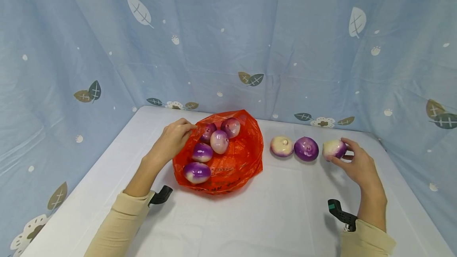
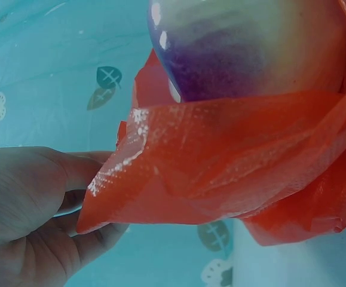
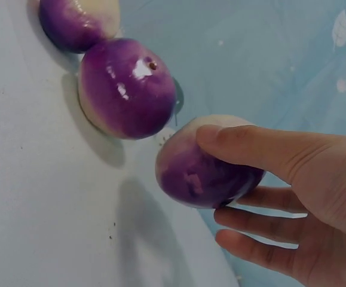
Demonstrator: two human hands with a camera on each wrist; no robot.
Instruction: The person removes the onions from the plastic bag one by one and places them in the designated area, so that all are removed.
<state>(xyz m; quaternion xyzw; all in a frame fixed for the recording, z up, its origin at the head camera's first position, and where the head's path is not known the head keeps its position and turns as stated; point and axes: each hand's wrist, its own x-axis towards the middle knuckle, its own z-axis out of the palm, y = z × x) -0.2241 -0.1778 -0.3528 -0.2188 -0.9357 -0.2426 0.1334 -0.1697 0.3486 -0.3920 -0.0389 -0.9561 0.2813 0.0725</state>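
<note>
Over at the right wrist, I see the right grip holding a glossy purple-and-cream vegetable, the thumb laid across its paler side and the other fingers around its far, darker side. Just beside it sits a mostly purple vegetable with a small brown stub, shining under the light. Past that, a third vegetable, purple and cream, appears to touch it and runs out of sight. A long shadow stretches over the white bench; blue cloth hangs behind.
</note>
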